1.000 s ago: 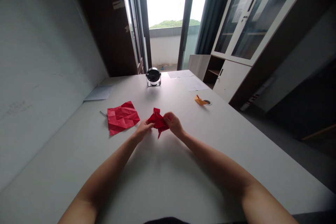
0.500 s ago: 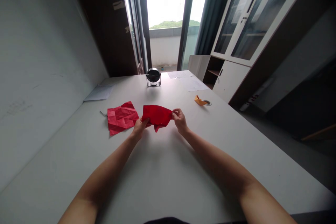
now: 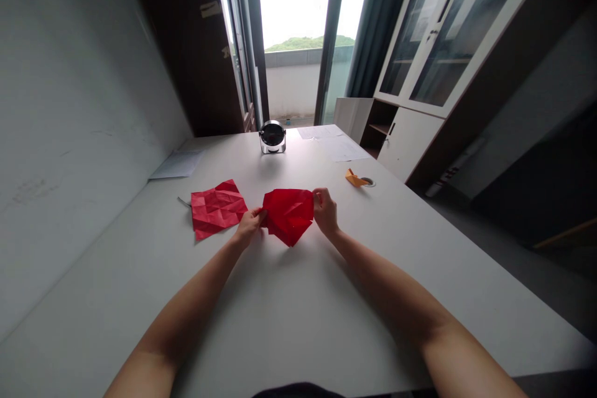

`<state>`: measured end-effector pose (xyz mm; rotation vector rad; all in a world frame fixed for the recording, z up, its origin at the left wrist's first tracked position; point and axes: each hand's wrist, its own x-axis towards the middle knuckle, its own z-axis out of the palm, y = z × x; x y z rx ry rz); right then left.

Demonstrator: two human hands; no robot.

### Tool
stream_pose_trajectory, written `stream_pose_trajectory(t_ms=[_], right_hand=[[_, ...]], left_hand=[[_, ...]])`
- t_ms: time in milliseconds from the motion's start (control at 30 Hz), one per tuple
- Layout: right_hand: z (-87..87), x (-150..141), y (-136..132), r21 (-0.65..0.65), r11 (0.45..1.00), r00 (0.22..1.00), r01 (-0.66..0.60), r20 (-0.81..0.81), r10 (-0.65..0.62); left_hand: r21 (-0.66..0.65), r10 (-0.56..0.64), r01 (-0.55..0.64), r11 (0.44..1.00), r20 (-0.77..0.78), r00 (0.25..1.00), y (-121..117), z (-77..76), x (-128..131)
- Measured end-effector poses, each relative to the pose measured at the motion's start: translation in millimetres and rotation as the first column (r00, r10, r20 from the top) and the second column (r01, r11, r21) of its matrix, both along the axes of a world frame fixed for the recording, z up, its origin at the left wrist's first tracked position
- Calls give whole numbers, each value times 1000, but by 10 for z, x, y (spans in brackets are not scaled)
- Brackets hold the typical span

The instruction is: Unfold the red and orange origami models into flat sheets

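Observation:
Between my hands, just above the white table [image 3: 280,323], is a folded sheet of red paper [image 3: 290,214] with creases and a point hanging downward. My left hand [image 3: 252,224] pinches its left edge, thumb on top. At the upper right edge, my right hand [image 3: 325,208] grips the paper with curled fingers. A second red sheet [image 3: 218,208], opened out and covered in crease lines, lies on the table just left of my left hand.
A small round black device on a stand [image 3: 272,137] is at the far edge. An orange folded paper piece [image 3: 355,178] sits by a round cable hole [image 3: 369,182] at right. White papers [image 3: 177,164] lie along the left wall [image 3: 84,137]. A glass-door cabinet [image 3: 443,31] stands at right.
My right hand has shifted slightly right and up. The held red paper has opened wider, and its lower part now hangs further down in a point.

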<state>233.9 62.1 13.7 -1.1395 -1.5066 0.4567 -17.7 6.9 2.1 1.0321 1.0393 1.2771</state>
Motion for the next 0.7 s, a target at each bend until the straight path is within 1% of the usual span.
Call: stream_pose_trajectory(t_ms=[100,167,200,267,333,400,500,533,567,600,700], right_hand=[[-34,4,47,-43,999,998,-17,-65,14],[-66,-7,85,-100,993,986,-56,-165,39],[-79,-16,101,-134,986,970,-97,-233,64],[-91,-43,114,-201,953,911,-229,-389,137],[-80,-76,93,-247,888,824,-388,-525,214],[-53,-113,38,-270,806,743,-527,-606,283],[-17,-169,-72,-283,685,669,-672,-629,396],[-12,-186,-103,-286,656,655,-698,-625,425],[-11,-200,-128,-287,640,648,-712,-619,443],[-11,-212,-145,-284,638,645,-716,-618,449],[-7,-225,-155,-262,674,648,-691,-639,415]], left_hand=[[-17,8,-8,1000,45,999,-3,43,8],[-32,27,-25,999,74,997,-4,55,8],[-35,37,-34,999,92,995,-4,54,7],[-35,58,-54,998,126,990,0,41,2],[-35,84,-80,996,150,985,7,19,-5],[-35,111,-107,994,157,981,15,-5,-14],[-22,124,-122,992,151,981,26,-39,-25],[-18,123,-122,992,145,982,30,-49,-28],[-15,123,-123,992,140,982,35,-58,-32],[-15,128,-127,992,134,983,39,-65,-36],[-19,183,-182,983,120,976,56,-67,-57]])
